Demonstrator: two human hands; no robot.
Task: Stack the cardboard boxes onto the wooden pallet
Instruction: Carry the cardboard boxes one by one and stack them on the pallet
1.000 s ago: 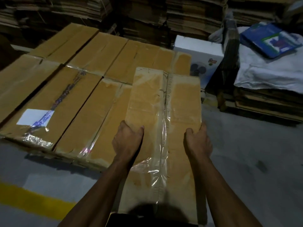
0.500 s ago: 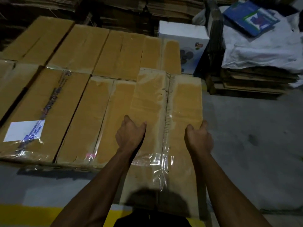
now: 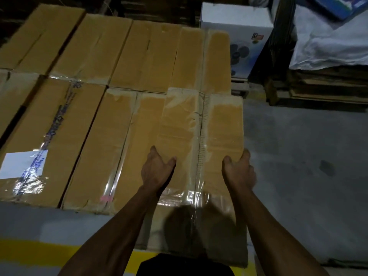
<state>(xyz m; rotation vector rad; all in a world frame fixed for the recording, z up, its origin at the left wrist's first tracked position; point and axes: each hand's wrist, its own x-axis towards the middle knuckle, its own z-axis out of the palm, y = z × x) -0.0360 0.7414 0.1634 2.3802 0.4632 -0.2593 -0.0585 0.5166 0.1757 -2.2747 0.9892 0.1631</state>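
Left hand and right hand clasping long sides of taped cardboard box, steadying its length; far end lying over stacked boxes, near end overhanging floor. Pallet hidden.

Seven brown cardboard boxes; one white box; two hands; one white label

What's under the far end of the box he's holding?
The held box, gripped by the left hand and right hand, overlaps a stacked box. Whatever lies beneath it is covered; no pallet shows.
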